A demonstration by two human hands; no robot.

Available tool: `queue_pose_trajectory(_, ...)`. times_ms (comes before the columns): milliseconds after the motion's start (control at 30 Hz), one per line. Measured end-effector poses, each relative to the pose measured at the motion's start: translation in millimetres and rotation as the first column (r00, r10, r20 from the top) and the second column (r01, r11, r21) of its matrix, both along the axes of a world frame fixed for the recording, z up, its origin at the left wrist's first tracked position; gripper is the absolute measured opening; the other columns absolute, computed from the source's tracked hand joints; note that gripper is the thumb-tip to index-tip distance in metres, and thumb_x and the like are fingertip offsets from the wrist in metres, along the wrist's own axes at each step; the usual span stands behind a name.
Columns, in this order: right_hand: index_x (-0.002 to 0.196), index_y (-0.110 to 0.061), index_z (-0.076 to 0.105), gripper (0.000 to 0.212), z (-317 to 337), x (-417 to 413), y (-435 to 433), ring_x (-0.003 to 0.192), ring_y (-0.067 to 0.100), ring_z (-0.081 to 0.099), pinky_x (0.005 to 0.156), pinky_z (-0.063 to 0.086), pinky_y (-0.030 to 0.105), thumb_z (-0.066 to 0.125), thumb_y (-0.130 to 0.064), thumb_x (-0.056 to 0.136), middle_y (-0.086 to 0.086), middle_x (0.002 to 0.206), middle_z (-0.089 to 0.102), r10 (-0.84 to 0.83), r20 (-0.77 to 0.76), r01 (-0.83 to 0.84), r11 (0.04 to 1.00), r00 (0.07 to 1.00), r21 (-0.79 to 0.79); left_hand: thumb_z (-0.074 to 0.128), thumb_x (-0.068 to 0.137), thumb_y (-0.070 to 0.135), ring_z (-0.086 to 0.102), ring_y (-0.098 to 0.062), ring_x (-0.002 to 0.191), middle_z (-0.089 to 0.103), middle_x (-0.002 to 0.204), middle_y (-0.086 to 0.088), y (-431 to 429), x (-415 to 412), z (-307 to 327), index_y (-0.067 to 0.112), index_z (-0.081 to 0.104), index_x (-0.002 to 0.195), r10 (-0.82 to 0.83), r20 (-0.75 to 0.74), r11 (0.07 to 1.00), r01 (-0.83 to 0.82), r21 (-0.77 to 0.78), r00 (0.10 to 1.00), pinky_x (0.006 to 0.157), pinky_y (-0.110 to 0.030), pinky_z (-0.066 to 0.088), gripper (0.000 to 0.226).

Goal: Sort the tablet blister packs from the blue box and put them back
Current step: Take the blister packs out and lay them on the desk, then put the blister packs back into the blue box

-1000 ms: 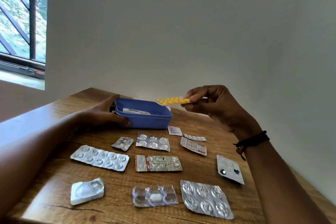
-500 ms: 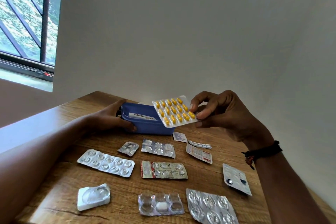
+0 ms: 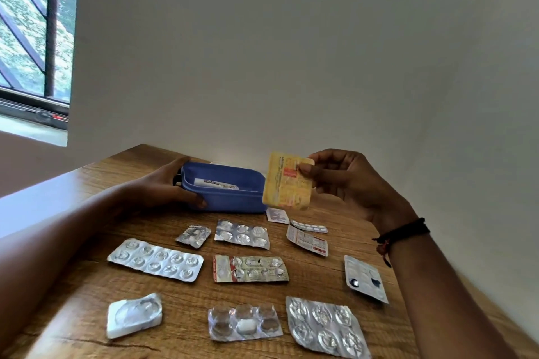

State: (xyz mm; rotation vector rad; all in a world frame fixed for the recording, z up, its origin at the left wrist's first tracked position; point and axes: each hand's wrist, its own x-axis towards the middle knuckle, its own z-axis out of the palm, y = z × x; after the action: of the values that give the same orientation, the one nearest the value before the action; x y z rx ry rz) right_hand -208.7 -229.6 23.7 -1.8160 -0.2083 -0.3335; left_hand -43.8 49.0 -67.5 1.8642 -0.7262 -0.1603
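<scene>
A blue box (image 3: 233, 198) stands at the far middle of the wooden table (image 3: 87, 294), with a white tube (image 3: 215, 183) inside it. My left hand (image 3: 166, 186) grips the box's left end. My right hand (image 3: 347, 181) holds a yellow blister pack (image 3: 284, 186) upright just right of the box, above the table, its printed foil back facing me. Several silver blister packs lie spread in rows on the table in front of the box, among them a long one (image 3: 156, 259) and a red-edged one (image 3: 250, 269).
A white wall rises right behind the table and along its right side. A window (image 3: 32, 32) is at the upper left. Near the front edge lie a white single-blister pack (image 3: 134, 315), a clear pack with one white tablet (image 3: 245, 325) and a wide silver pack (image 3: 326, 328).
My right hand has lifted the yellow blister pack from above the box and turned it over, from tablets showing to its printed back facing me. The left hand stays on the box.
</scene>
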Motion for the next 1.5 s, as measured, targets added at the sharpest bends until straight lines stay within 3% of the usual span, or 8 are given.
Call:
queue_pose_trajectory(133, 0.092, -0.001, 0.071, 0.029, -13.2, 7.1, -25.2, 0.06, 0.015, 0.067, 0.056, 0.058, 0.023, 0.081, -0.007, 0.065, 0.016, 0.084, 0.072, -0.255, -0.088, 0.268, 0.941, 0.963, 0.205, 0.085, 0.065, 0.014, 0.057, -0.006, 0.096, 0.058, 0.104, 0.011, -1.9, 1.0, 0.0, 0.034, 0.039, 0.114, 0.007, -0.001, 1.0, -0.007, 0.002, 1.0, 0.072, -0.019, 0.045, 0.07)
queue_pose_trajectory(333, 0.084, -0.003, 0.063, 0.018, -39.8, 8.1, -89.1, 0.061, 0.022, 0.065, 0.053, 0.059, 0.023, 0.072, 0.011, 0.076, 0.017, 0.076, 0.068, -0.632, -0.122, 0.614, 0.661, 0.766, 0.432, 0.085, 0.064, 0.014, 0.059, -0.01, 0.099, 0.06, 0.108, 0.007, -1.1, 2.6, -0.4, 0.03, 0.04, 0.12, -0.007, -0.012, 1.0, 0.007, 0.004, 1.0, 0.073, -0.021, 0.046, 0.074)
queue_pose_trajectory(500, 0.088, 0.004, 0.072, 0.014, -75.4, 6.3, -144.2, 0.056, 0.018, 0.065, 0.054, 0.059, 0.022, 0.071, 0.007, 0.074, 0.014, 0.073, 0.07, -0.931, -0.127, 0.927, 0.313, 0.342, 0.204, 0.085, 0.063, 0.016, 0.059, -0.012, 0.101, 0.061, 0.109, 0.006, -1.9, 4.9, -0.8, 0.031, 0.041, 0.117, -0.013, -0.004, 1.0, 0.013, 0.008, 1.0, 0.075, -0.023, 0.047, 0.071)
queue_pose_trajectory(633, 0.094, 0.003, 0.072, 0.018, -95.5, 3.9, -164.1, 0.091, 0.034, 0.068, 0.08, 0.055, 0.032, 0.072, 0.0, 0.076, 0.022, 0.103, 0.071, -0.969, -0.098, 0.964, 0.236, 0.225, -0.123, 0.085, 0.06, 0.019, 0.06, -0.011, 0.099, 0.061, 0.109, 0.007, -1.8, 4.9, -1.4, 0.039, 0.044, 0.105, -0.024, 0.002, 1.0, 0.024, 0.0, 1.0, 0.073, -0.022, 0.047, 0.064)
queue_pose_trajectory(800, 0.125, -0.009, 0.058, 0.042, -97.3, 13.6, -159.4, 0.124, 0.04, 0.041, 0.102, 0.04, 0.039, 0.067, -0.023, 0.086, 0.018, 0.139, 0.033, -0.964, -0.081, 0.811, 0.259, 0.255, -0.524, 0.085, 0.055, 0.025, 0.059, -0.015, 0.104, 0.061, 0.117, 0.001, -1.6, 4.8, -0.3, 0.028, 0.042, 0.124, -0.009, -0.005, 1.0, 0.009, 0.028, 1.0, 0.078, -0.026, 0.048, 0.081)
queue_pose_trajectory(900, 0.133, -0.012, 0.054, 0.045, -99.8, 16.4, -159.5, 0.129, 0.039, 0.035, 0.104, 0.037, 0.04, 0.054, -0.031, 0.092, 0.016, 0.142, 0.039, -0.952, -0.072, 0.697, 0.269, 0.299, -0.665, 0.086, 0.059, 0.025, 0.058, -0.02, 0.111, 0.058, 0.125, -0.003, -1.4, 4.3, -0.5, 0.021, 0.038, 0.138, 0.011, 0.0, 0.998, -0.011, 0.064, 1.0, 0.091, -0.035, 0.049, 0.093)
queue_pose_trajectory(1100, 0.141, -0.014, 0.045, 0.056, -96.4, 14.3, -152.6, 0.134, 0.037, 0.032, 0.108, 0.035, 0.044, 0.056, -0.035, 0.09, 0.014, 0.146, 0.041, -0.932, -0.064, 0.689, 0.308, 0.356, -0.656, 0.086, 0.055, 0.026, 0.056, -0.022, 0.114, 0.057, 0.128, -0.004, -1.4, 1.8, 0.5, 0.02, 0.033, 0.144, 0.018, -0.031, 0.998, -0.016, 0.063, 0.999, 0.096, -0.039, 0.047, 0.104)
queue_pose_trajectory(1500, 0.111, -0.017, 0.069, 0.045, -57.8, 49.0, -27.3, 0.093, 0.011, 0.063, 0.064, 0.043, 0.015, 0.075, -0.046, 0.077, -0.004, 0.101, 0.069, -0.476, -0.031, 0.317, 0.631, 0.879, -0.708, 0.087, 0.031, 0.048, 0.056, -0.024, 0.118, 0.058, 0.13, -0.005, 2.1, -8.5, 5.5, 0.02, 0.036, 0.141, 0.037, -0.012, 0.996, -0.036, 0.084, 0.999, 0.106, -0.049, 0.043, 0.125)
